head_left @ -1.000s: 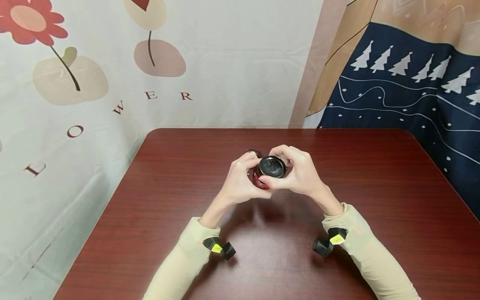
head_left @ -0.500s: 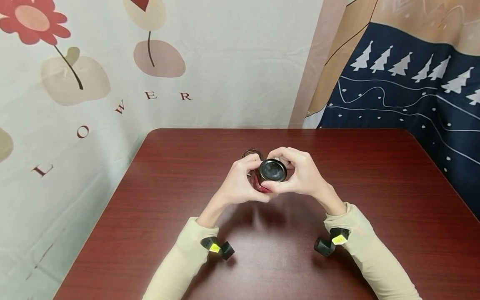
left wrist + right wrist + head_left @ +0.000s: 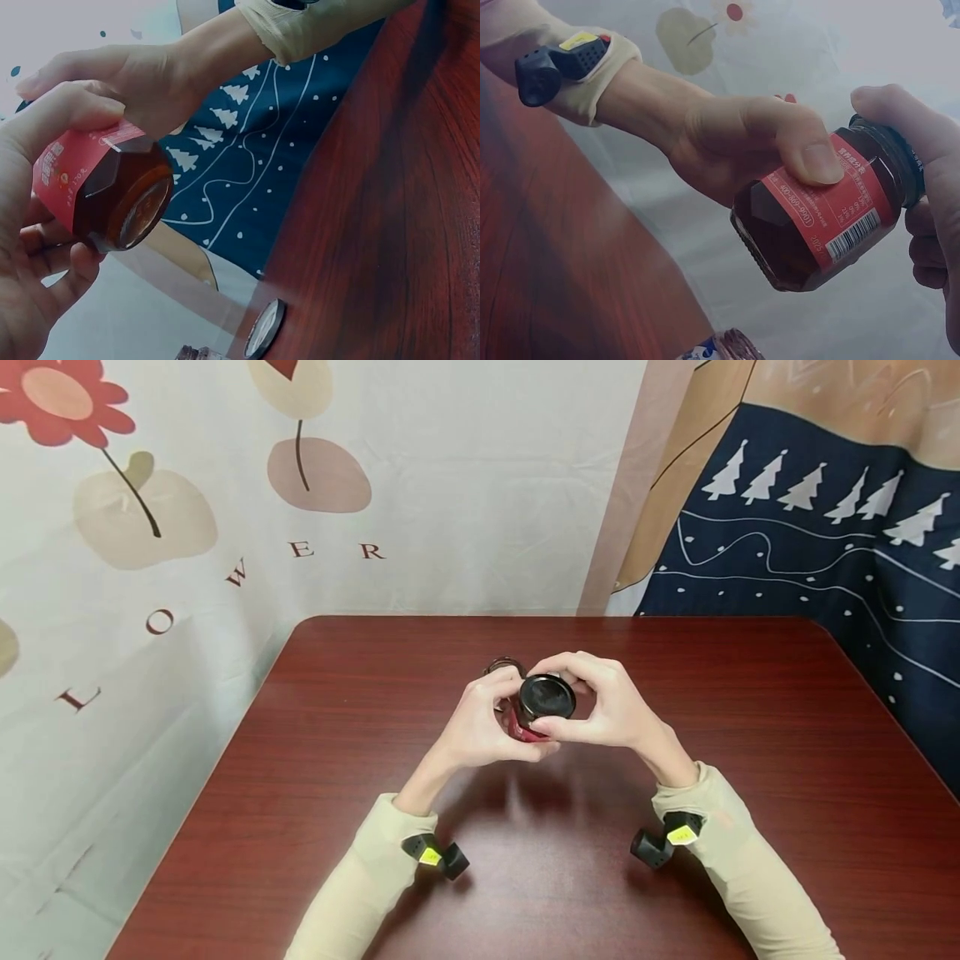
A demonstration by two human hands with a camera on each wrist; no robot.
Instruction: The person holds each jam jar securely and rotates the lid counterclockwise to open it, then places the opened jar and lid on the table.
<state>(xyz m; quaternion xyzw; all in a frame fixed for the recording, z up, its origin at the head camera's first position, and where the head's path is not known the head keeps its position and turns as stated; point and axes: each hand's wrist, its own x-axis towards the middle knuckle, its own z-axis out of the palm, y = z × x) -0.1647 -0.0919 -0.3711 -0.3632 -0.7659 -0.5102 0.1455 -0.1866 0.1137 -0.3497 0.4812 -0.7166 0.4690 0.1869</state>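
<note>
My left hand (image 3: 480, 720) grips the body of a glass jar (image 3: 817, 214) with dark contents and a red printed label. The jar is tilted and held off the table. At its mouth is a black lid (image 3: 547, 697), which my right hand (image 3: 600, 702) holds by the rim between thumb and fingers. In the left wrist view the jar's bottom (image 3: 142, 214) faces the camera, and the lid is mostly hidden behind my hands.
Behind my left hand a second glass jar (image 3: 504, 665) stands on the dark red wooden table (image 3: 375, 693); its threaded neck (image 3: 196, 352) is bare. A loose lid (image 3: 265, 330) is close by it. Printed cloths (image 3: 480, 485) hang behind the table.
The held jar has come slightly nearer to me, showing more of the jar behind. My right thumb and the lid have shifted a little to the right.
</note>
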